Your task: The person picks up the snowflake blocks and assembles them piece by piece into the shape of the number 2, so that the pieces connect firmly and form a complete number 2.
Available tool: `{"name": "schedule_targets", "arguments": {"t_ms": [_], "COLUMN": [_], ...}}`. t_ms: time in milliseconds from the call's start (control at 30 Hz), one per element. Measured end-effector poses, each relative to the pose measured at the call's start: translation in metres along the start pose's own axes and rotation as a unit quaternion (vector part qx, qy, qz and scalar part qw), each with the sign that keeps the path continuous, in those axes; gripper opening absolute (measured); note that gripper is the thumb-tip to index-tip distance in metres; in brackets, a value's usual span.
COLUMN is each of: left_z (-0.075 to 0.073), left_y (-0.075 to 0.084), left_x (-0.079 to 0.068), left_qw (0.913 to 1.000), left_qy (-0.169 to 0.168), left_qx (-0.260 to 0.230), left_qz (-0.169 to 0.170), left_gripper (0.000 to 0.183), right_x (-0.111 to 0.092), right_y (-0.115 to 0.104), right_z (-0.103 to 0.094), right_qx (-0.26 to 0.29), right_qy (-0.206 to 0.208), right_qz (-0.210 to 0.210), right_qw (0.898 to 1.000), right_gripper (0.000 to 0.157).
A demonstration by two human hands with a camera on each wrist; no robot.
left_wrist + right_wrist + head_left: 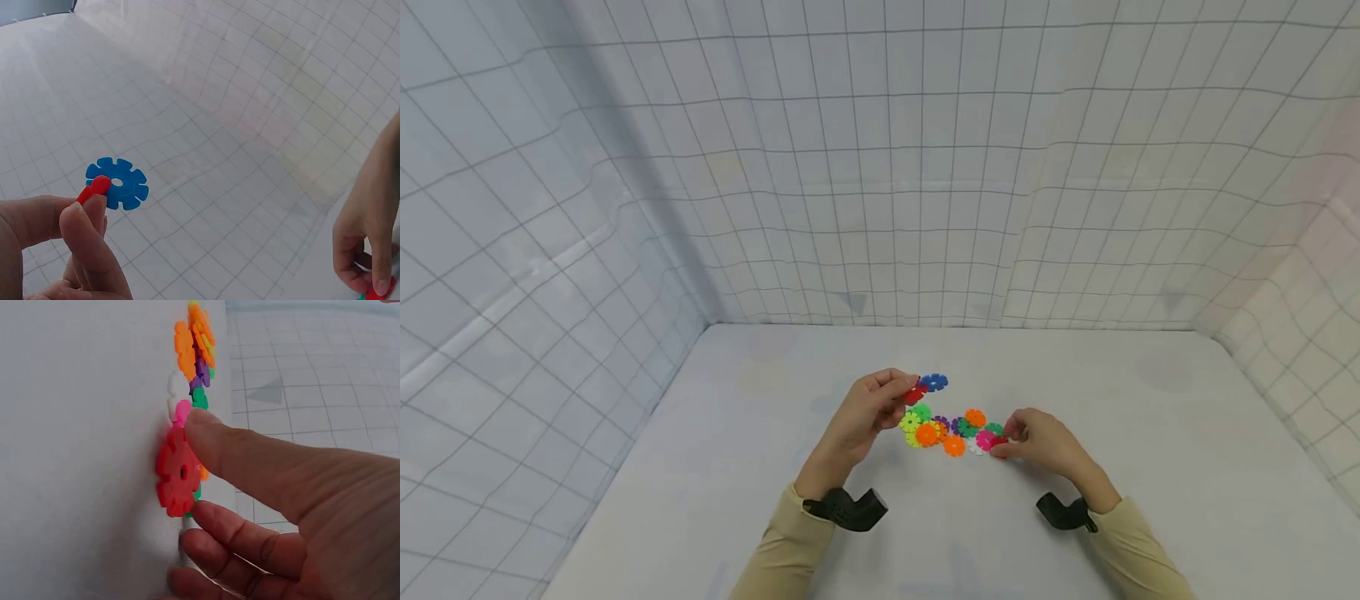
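My left hand [861, 412] is raised over the table's middle. Its thumb and fingertips pinch a red notched plastic disc [914, 394], which is joined to a blue notched disc [128, 185] sticking out beyond the fingers. Lower down, my right hand [1047, 442] is at the right end of a pile of coloured discs [953, 446]. Its thumb and index finger pinch another red disc [178, 475] at opposite edges. Beside that disc lie a pink disc [986, 441] and a white one [974, 447]. Orange, yellow, green and purple discs make up the rest of the pile.
The pile lies on a white table [737, 500]. White sheeting with a grey grid [880, 167] stands behind the table and along both sides. A black wrist camera [850, 510] sits on the left wrist, and another black camera [1063, 512] on the right.
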State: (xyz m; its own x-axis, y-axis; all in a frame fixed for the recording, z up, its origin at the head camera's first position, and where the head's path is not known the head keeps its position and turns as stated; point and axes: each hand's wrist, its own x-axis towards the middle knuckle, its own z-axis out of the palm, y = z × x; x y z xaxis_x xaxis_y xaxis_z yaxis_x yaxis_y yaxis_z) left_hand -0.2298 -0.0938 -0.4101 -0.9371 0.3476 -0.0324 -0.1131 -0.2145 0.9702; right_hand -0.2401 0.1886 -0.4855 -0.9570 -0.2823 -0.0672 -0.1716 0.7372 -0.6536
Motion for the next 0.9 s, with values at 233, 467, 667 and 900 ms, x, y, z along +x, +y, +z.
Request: {"name": "schedule_targets", "arguments": {"t_ms": [233,467,667,900], "left_z": [0.004,0.005,0.004,0.004], "left_y": [0.006,0.005,0.001,-0.002], "left_x": [-0.002,-0.001,0.001,0.0], "left_qw": [0.9953,0.9923,0.9966,0.9997], "left_qy": [-0.008,0.001,0.011,0.025], "left_qx": [-0.095,-0.121,-0.079,0.0], "left_qz": [-0.017,-0.025,-0.018,0.007], "left_gripper": [0.021,0.02,0.018,0.014], "right_x": [0.003,0.002,-0.005,-0.011], "right_y": [0.008,0.0,-0.041,-0.071], "right_z": [0.003,-0.005,-0.022,-0.029], "right_qx": [0.004,0.12,0.357,0.424], "right_qy": [0.01,-0.011,-0.005,0.006], "right_qz": [-0.012,-0.033,-0.069,-0.105], "right_qw": [1.0,0.992,0.931,0.899], "right_gripper": [0.021,0.02,0.03,0.027]}}
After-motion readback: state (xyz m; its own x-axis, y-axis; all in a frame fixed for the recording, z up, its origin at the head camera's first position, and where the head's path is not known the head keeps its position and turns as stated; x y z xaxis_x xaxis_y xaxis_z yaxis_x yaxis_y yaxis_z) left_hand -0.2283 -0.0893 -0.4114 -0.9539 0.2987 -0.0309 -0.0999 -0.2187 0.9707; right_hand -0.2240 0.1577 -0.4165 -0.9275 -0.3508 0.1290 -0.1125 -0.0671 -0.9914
